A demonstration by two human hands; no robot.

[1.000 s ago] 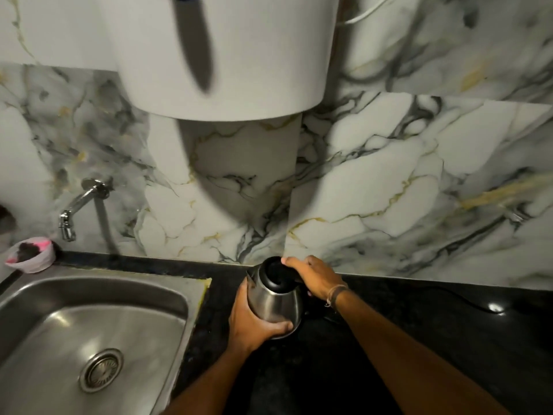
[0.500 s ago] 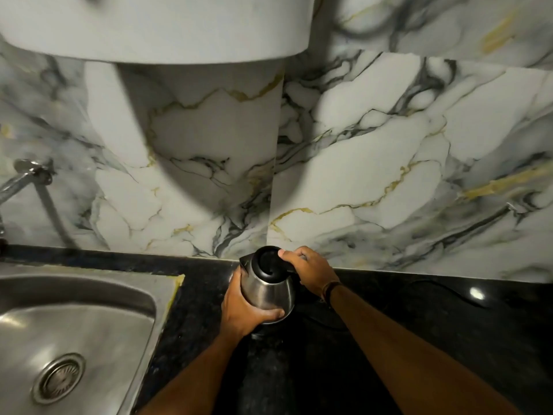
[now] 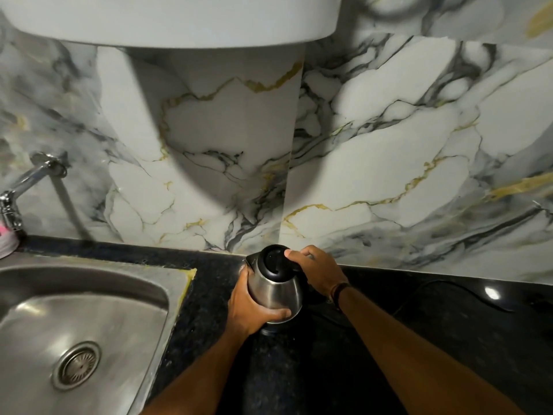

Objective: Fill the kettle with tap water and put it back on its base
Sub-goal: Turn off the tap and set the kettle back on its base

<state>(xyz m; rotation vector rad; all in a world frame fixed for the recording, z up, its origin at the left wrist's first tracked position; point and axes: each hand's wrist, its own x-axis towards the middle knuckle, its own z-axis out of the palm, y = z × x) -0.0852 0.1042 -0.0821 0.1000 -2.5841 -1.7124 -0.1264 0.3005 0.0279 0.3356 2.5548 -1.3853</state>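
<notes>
A steel kettle (image 3: 276, 290) with a black lid stands on the dark counter by the marble wall, its lid shut. My left hand (image 3: 251, 307) wraps the kettle's left side, thumb across its lower front. My right hand (image 3: 317, 272) grips the handle at the top right, thumb on the lid's edge. The base under the kettle is mostly hidden; only a dark rim shows below. The chrome tap (image 3: 18, 193) juts from the wall at the far left, above the steel sink (image 3: 89, 319).
A black cord (image 3: 425, 287) runs over the black counter (image 3: 449, 339) to the kettle's right. A large white tank (image 3: 179, 19) hangs on the wall overhead. A white and pink item (image 3: 6, 239) sits at the sink's back left corner.
The view has shifted down and then slightly left, so the tap is back in sight. Both hands keep the same hold on the kettle, which stays in its place on the counter.
</notes>
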